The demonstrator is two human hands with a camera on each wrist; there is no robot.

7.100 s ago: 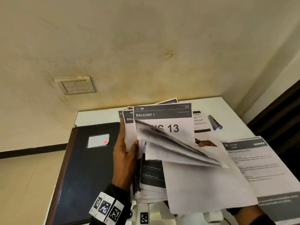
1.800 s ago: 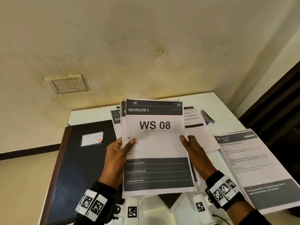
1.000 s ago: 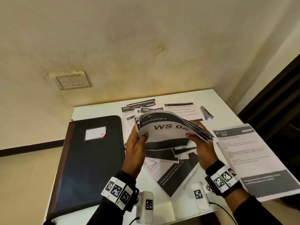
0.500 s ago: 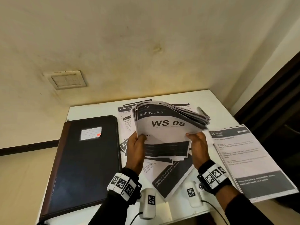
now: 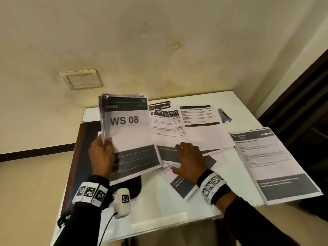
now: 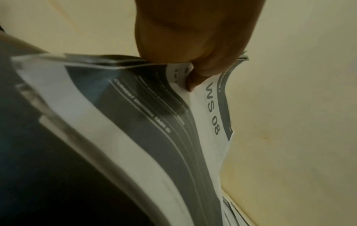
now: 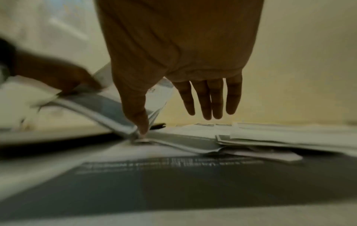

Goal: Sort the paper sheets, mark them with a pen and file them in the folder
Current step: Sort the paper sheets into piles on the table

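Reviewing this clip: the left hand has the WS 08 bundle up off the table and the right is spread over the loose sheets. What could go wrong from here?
1. The left hand pinches the thick WS 08 stack by one edge only; the sheets already fan apart in the left wrist view, so some may slip out.
2. The right hand, fingers straight, is over overlapping loose sheets; sliding them could mix the piles.
3. The pen lies near the table's far edge and could get nudged off.

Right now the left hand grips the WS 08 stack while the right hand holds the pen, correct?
Not quite. The left hand does grip the WS 08 stack, but the right hand lies open on the loose sheets; the head view shows the pen untouched.
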